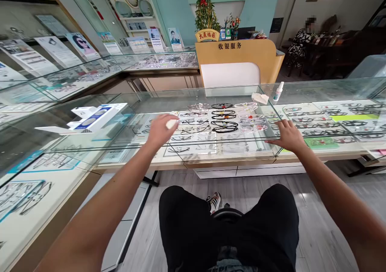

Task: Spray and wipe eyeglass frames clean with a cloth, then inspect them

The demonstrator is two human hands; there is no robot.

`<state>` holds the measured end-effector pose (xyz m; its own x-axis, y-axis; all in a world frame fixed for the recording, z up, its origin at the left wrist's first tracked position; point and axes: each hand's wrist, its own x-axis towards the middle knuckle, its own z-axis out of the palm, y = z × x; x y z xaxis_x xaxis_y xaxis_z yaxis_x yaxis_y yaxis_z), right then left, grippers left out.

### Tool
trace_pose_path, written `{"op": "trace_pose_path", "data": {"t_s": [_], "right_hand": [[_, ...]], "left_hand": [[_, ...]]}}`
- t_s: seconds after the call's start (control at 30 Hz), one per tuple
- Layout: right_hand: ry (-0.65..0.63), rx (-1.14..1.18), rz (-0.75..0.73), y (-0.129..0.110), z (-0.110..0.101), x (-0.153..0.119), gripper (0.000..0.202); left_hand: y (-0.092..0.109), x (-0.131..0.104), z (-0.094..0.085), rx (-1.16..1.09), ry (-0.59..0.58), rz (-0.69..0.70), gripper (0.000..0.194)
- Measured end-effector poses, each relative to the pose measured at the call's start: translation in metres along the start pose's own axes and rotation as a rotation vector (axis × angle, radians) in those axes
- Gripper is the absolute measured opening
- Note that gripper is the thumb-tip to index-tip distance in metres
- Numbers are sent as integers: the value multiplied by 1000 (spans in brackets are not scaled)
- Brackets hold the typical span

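My left hand [159, 133] is over the glass top of the display case, its thumb and fingers closed on a small white object [171, 123] whose kind I cannot make out. Toward the case's front edge on the right, my right hand [288, 136] rests on the glass, fingers and thumb spread, with nothing held in it. Under the glass between the hands lie rows of eyeglasses [224, 126], dark frames in the middle and pale ones beside them. A white spray bottle [278, 91] stands on the glass beyond my right hand, near a crumpled white tissue [259, 98].
An opened white and blue box [98, 118] lies on the glass at the left. Another display case [18, 219] adjoins on that side. Past the glass stands a wooden cashier counter [238, 56] with plants on it. A person [301, 42] sits at the far right.
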<state>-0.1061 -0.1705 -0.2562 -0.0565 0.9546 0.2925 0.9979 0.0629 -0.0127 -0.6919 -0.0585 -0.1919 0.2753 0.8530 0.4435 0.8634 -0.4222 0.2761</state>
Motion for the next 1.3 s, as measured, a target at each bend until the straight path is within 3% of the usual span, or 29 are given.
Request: {"op": "trace_pose_path", "data": {"t_s": [0.1,0.23,0.97,1.3], "right_hand": [[22,5,18,0,3,-3,118],[26,8,26,-2,3,-4,118],[67,6,13,-3,6,-4,105],[65,0,4,-3,5,-4,108]], "left_hand": [[32,12,9,-41,-129,217,37],[48,26,24,30,-247,215,25],[21,69,42,51,-301,220,25],[28,76,36,131,-299,217,26]]}}
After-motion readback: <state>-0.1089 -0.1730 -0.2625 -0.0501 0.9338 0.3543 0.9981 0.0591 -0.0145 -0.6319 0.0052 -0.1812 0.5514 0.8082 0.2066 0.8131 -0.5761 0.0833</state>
